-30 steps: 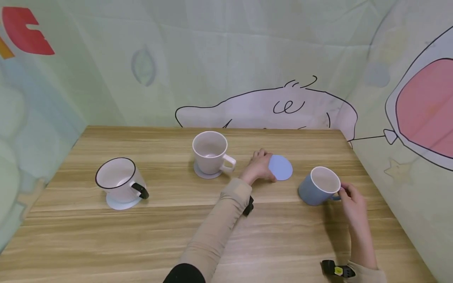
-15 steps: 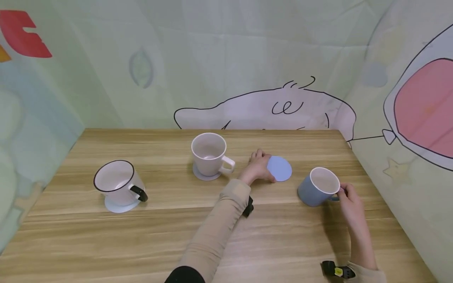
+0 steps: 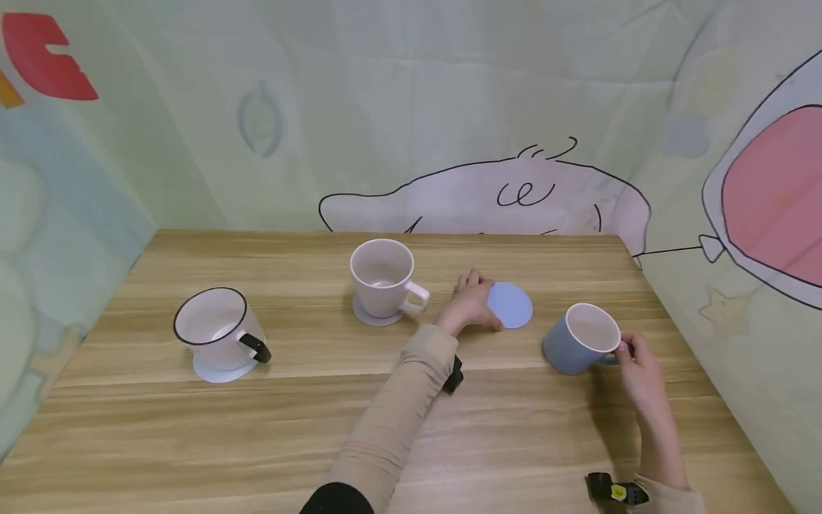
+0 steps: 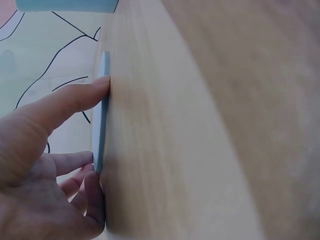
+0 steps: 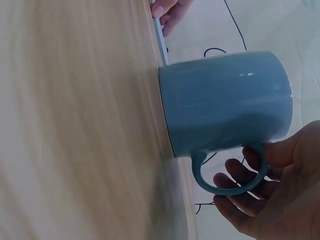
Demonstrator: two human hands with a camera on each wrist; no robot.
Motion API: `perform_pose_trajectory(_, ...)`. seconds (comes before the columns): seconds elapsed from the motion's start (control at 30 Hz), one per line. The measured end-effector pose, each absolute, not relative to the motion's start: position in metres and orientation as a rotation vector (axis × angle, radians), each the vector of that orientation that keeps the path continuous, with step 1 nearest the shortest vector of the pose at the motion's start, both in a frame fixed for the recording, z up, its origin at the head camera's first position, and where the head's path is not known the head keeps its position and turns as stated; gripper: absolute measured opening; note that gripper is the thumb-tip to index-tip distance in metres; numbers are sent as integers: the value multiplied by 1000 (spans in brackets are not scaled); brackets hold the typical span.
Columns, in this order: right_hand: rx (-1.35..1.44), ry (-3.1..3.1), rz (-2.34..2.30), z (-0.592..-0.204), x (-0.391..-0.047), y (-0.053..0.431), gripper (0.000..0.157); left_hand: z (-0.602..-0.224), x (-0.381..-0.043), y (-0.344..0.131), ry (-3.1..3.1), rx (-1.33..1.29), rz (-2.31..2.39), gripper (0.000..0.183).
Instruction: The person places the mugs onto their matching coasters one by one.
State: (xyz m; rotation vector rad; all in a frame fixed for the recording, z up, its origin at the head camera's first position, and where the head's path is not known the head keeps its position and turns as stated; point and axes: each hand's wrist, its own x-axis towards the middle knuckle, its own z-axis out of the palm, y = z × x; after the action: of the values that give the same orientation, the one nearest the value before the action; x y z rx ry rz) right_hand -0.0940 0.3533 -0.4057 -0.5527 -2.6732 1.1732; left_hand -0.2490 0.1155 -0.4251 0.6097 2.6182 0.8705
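Observation:
My left hand (image 3: 470, 301) pinches a round pale blue coaster (image 3: 512, 305) on the wooden table, right of centre. In the left wrist view, the thumb and the fingers lie at opposite edges of that coaster (image 4: 101, 125), which is flat on the surface. A blue mug (image 3: 574, 344) with a white inside stands upright to the right of the coaster. My right hand (image 3: 644, 375) grips its handle, with fingers curled through the loop (image 5: 227, 191) in the right wrist view.
A white mug (image 3: 379, 285) stands on a coaster (image 3: 375, 318) at back centre, beside my left wrist. On the left, a white mug (image 3: 215, 332) with a dark rim and black handle sits on another coaster (image 3: 221, 371). A printed cloth (image 3: 411, 128) hangs behind the table.

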Motion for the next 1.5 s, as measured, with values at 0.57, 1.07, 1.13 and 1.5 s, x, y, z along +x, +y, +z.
perform_pose_trajectory(0.57, -56, -2928, 1545, -393, -106, 401, 30, -423, -250, 116, 2617, 583, 866, 90)
perform_pose_trajectory(1.07, 57, -2686, 1715, -409, -102, 401, 26, -421, -248, 116, 2612, 587, 879, 90)
perform_pose_trajectory(1.13, 91, -2627, 1757, -411, -102, 400, 26, -422, -248, 116, 2619, 588, 880, 90)
perform_pose_trajectory(1.5, 142, -2469, 1909, -419, -101, 400, 28, -422, -247, 116, 2611, 584, 880, 89)
